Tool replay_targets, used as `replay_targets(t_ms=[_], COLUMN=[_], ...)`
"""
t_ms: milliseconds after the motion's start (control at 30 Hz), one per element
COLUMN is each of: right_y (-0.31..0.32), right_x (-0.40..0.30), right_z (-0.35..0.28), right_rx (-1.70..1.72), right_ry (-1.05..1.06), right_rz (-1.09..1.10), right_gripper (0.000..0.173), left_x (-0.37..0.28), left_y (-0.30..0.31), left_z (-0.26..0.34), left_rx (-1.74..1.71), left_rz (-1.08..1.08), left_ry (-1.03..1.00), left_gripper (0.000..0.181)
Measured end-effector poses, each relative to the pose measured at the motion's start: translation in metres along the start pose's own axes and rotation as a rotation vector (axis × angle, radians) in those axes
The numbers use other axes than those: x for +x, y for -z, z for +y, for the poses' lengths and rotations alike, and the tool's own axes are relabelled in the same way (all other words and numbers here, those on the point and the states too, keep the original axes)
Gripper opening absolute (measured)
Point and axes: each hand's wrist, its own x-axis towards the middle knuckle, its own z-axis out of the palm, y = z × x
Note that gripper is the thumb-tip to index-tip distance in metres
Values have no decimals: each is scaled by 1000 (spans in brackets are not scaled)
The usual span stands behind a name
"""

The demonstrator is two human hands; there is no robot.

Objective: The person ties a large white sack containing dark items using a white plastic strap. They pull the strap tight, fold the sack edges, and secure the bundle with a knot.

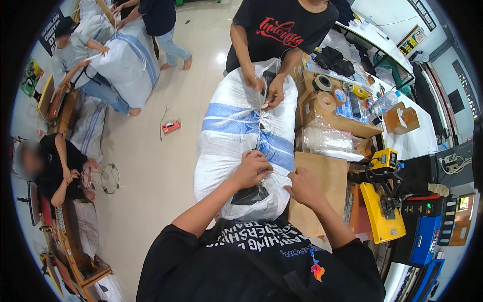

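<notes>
A large stuffed white woven sack (222, 151) with blue bands stands before me, its seam drawn together by white string (263, 117). Over the near part of the sack, my left hand (252, 169) has its fingers closed on a thin white string. My right hand (306, 187) grips the same string at the sack's right edge, and the string runs taut between the two hands. Below them the sack's mouth gapes, showing black material (249, 194) inside. Across the sack, a co-worker's two hands (269, 92) hold white string near the far end.
Cardboard boxes (320, 188), tape rolls (323, 103) and a plastic bottle (381, 104) stand to the right, with a yellow heat press (383, 211) nearer. A red tape dispenser (171, 127) lies on the floor. Other people are at the left, some beside another large sack (132, 68).
</notes>
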Motion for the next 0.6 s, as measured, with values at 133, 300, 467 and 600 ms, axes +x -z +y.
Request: replay_targets(t_ms=[133,300,467,600], right_y=[5,1,13,34], right_x=[16,32,16,7], right_z=[-7,-15,7,15], right_rx=[-29,2,252,411], right_ry=[-13,196,270,397], right_rz=[-17,104,-59,-94], right_gripper=[50,24,22,23], left_x=[-1,-6,-15,-12], left_y=[-14,-14,-15,-20], left_z=[16,20,17,11], left_rx=[-63,-54,-131,-184], left_rz=[80,152,206,210], left_ry=[64,88,124,94], left_gripper=[8,5,10,11])
